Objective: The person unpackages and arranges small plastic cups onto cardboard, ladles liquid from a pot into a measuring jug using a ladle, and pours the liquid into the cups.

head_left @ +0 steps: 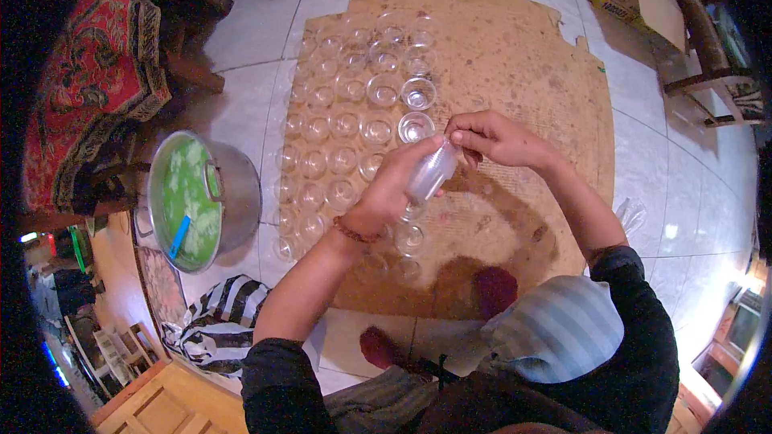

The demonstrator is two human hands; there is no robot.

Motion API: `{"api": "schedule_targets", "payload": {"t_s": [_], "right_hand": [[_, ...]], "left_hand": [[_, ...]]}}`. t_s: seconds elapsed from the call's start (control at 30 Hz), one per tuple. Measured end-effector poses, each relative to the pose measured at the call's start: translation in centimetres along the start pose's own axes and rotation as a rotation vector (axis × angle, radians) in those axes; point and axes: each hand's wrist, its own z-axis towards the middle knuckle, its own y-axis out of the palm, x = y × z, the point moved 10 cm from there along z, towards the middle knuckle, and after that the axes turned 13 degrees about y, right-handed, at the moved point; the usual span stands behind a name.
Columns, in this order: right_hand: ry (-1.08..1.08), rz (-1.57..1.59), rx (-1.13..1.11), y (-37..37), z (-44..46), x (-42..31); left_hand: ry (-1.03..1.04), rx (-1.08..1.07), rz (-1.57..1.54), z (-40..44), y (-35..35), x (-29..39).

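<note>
My left hand [392, 178] is wrapped round a stack of nested clear plastic cups [433, 178], held tilted above the cardboard. At the upper end of this stack, my right hand [492, 138] is closed, with thumb and fingertips pinching the rim of the end cup. Exactly how many rims lie between those fingertips is too small to tell. Below and to the left, several rows of clear plastic cups [344, 124] stand on the flattened cardboard sheet [515, 72]. My left hand and the stack hide part of the nearest row.
At left, a large metal pot [241, 193] holds green liquid with pale foam and a blue-handled utensil [180, 235]. A black-and-white striped plastic bag [223, 317] lies below it. A cardboard box [623, 0] stands at upper right. Red patterned cloth [96, 56] drapes at left.
</note>
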Motion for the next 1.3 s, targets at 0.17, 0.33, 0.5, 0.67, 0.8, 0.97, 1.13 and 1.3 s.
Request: {"api": "schedule_targets", "payload": {"t_s": [0.17, 0.33, 0.5, 0.67, 0.8, 0.97, 1.13, 1.3], "right_hand": [[-0.172, -0.297, 0.262, -0.6, -0.7, -1.6], [-0.325, -0.439, 0.598, -1.0, -1.6, -2.7], [-0.176, -0.303, 0.881, -6.9, -1.8, 0.8], [-0.229, -0.503, 0.965, -13.5, 3.1, 5.4], [-0.068, -0.384, 0.862, -16.1, 9.4, 12.3], [-0.182, -0.647, 0.899, -14.2, 10.0, 9.3], [-0.117, -0.691, 0.869, -14.5, 10.9, 9.7], [-0.186, -0.726, 0.894, -14.6, 10.8, 9.0]], "left_hand": [[0.167, -0.105, 0.084, -0.5, 1.2, 1.8], [0.227, -0.348, 0.218, -0.6, 1.8, 1.7], [0.195, -0.079, 0.172, -0.9, 2.6, 3.3], [0.027, -0.044, 0.018, -2.3, 3.2, 1.7], [-0.064, 0.023, -0.047, -2.2, 3.2, 0.2], [-0.064, 0.018, -0.057, -2.1, 2.2, -0.8], [-0.004, -0.005, -0.046, -0.9, 0.8, -3.5], [0.034, -0.088, 0.009, -1.8, 2.6, 0.1]]}}
